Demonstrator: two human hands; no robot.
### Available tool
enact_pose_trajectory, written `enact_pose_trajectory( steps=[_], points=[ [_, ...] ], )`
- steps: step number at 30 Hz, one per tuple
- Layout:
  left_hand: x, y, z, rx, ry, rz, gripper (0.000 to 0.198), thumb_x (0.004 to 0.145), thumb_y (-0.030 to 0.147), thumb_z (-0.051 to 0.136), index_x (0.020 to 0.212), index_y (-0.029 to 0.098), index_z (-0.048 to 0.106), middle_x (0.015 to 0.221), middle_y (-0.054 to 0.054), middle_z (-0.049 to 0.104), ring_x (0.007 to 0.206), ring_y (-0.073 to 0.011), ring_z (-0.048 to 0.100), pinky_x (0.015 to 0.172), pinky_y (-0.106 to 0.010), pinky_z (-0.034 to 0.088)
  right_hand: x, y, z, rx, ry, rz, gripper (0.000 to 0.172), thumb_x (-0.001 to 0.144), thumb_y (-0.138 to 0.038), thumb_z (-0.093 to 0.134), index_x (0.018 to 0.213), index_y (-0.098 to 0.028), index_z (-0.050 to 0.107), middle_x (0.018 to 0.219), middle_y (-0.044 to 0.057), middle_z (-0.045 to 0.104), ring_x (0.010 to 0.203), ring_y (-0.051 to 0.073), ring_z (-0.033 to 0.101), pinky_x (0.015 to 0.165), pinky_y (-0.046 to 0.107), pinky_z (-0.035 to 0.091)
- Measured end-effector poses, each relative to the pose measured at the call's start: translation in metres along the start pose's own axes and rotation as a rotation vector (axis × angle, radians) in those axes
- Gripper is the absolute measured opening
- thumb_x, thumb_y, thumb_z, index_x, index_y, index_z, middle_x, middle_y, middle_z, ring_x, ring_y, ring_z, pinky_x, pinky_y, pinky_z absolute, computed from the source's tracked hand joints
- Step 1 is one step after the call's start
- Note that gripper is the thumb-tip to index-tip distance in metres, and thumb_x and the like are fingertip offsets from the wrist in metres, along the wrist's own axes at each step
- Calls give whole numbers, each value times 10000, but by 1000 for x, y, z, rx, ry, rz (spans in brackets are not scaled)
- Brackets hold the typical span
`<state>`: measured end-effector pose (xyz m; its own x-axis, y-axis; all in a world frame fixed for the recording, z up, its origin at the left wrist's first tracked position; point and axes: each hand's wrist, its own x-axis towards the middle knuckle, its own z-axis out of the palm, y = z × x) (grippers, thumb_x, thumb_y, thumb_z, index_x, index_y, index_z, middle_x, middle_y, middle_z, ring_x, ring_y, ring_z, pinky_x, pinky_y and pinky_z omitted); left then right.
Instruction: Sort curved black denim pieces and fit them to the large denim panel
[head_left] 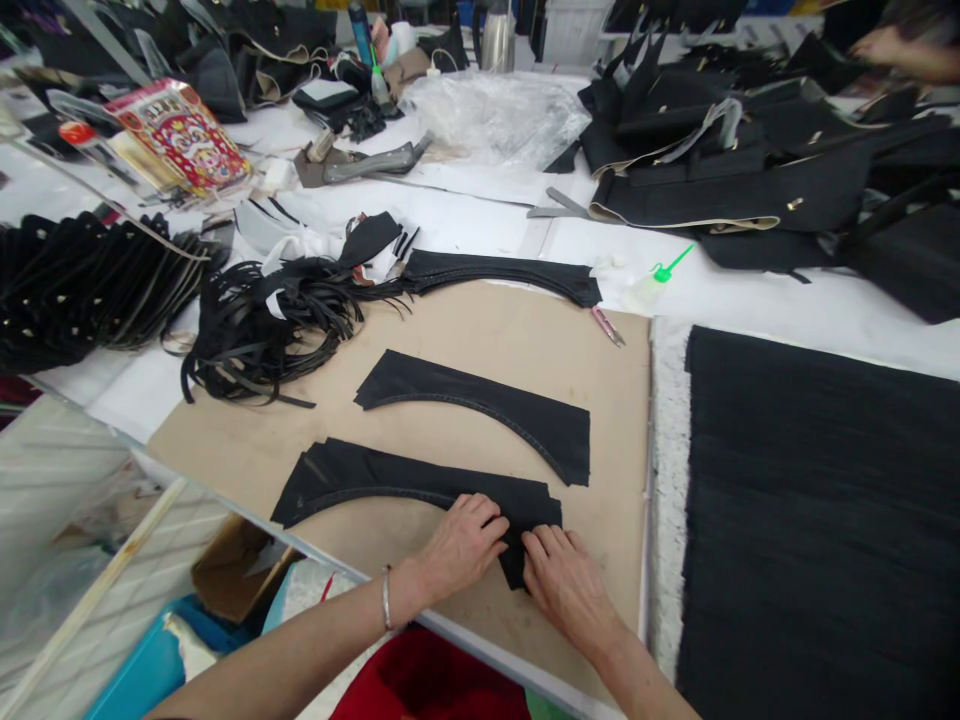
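A stack of curved black leather pieces [360, 480] lies on a tan cardboard board [495, 340] near the table's front edge. My left hand [465, 545] rests on the stack's right end, fingers curled and pinching the edge. My right hand [566, 585] meets it there, fingertips pressed on the same end of the pieces. A single curved black piece [480, 405] lies apart just behind the stack. Another long curved piece [502, 272] lies at the board's far edge.
A tangle of black straps [262, 320] sits at the left, a large black sheet [817, 520] at the right. A green-tipped glue bottle [651, 285], a pink tool [606, 326] and piles of black bag parts [750, 150] lie beyond. Another person's hand [892, 48] shows far right.
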<state>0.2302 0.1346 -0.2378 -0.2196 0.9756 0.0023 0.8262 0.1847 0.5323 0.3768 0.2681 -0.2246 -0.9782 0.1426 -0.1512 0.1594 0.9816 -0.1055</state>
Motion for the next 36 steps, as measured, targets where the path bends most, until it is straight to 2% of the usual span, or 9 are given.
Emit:
enact_pose_trajectory(
  steps=[6,10,14,17,22,27,31,34,36],
  points=[
    [5,7,8,48,10,-32,100,880,169,540,966,192,586,927,-38,579,903,-201,492,783,-348,393,0,8,-2,41,38,-30,174,882,-82,455,828,-222,543,777,9,548,741,201,494,710,353,336],
    [10,10,7,14,55,-79,99,901,187,513,915,196,611,897,-36,593,878,-198,498,760,-347,398,2,7,-20,76,153,-11,192,899,-80,446,993,-192,571,919,47,602,872,204,528,831,374,356],
    [16,11,-3,-242,234,-256,164,918,239,504,867,198,655,853,-39,620,854,-187,517,768,-346,410,-3,-7,-29,54,308,46,320,889,-113,484,1198,-187,523,1108,100,595,1001,242,526,893,419,364],
    [20,8,-16,-496,408,-410,178,899,259,529,828,185,674,807,-34,620,823,-171,539,748,-309,429,-9,-21,-13,75,222,36,301,891,-127,475,1171,-207,548,1042,82,615,929,235,547,819,394,411],
    [11,-12,-73,-724,750,-639,229,868,336,565,720,165,603,677,29,515,643,-101,474,610,-218,389,-17,-34,24,62,137,49,355,882,-127,463,1218,-218,533,1021,83,626,914,245,564,794,408,451],
    [-15,-16,-153,-367,1236,-615,136,851,277,611,768,170,602,753,20,534,714,-103,502,680,-216,415,-11,-36,18,268,74,157,289,902,-285,499,1179,-259,577,1057,78,631,977,288,567,853,516,432],
    [-25,11,-151,-121,1055,-380,205,858,130,563,1023,208,656,919,-42,570,856,-150,542,729,-268,465,10,-38,-8,948,176,502,361,869,-533,497,1086,-277,628,1118,72,641,1053,288,581,909,514,465],
    [-24,29,-109,-81,809,-259,269,857,107,531,1080,211,639,863,-60,578,799,-170,513,682,-309,465,26,-36,-32,1632,162,722,544,804,-680,476,1106,-255,633,1059,86,687,1001,290,635,846,494,538],
    [-23,34,-79,-71,682,-254,239,859,115,505,1033,204,643,808,-64,577,756,-179,501,643,-326,457,34,-32,-47,1810,101,785,572,764,-703,503,1071,-248,666,1001,98,712,1011,317,638,815,515,555]
  ],
)
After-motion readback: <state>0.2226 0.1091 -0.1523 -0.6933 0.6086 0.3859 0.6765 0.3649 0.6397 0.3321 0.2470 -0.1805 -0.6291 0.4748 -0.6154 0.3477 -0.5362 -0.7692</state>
